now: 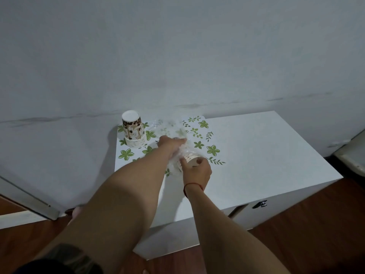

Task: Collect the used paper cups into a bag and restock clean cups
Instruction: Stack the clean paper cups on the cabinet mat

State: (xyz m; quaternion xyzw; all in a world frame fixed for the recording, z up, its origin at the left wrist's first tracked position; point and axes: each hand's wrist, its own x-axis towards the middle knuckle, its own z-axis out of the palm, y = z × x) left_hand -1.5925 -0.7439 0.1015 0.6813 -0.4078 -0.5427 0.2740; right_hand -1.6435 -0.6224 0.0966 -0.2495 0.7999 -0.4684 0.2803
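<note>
A stack of upside-down paper cups (pixel 133 131) with a brown coffee-bean print stands at the back left of the leaf-patterned mat (pixel 212 150). A clear plastic bag (pixel 173 129) lies crumpled on the mat to the right of the stack. My left hand (pixel 170 145) grips the bag's plastic. My right hand (pixel 197 172) holds a paper cup (pixel 190 160) lying on its side, partly wrapped in the bag. Whether the cup is fully inside the bag I cannot tell.
The mat covers the back left of a white cabinet top (pixel 266 155) standing against a pale wall. A drawer with a dark handle (pixel 260 204) is on the cabinet's front. Wooden floor (pixel 316 234) lies below, with white furniture edges at far left and far right.
</note>
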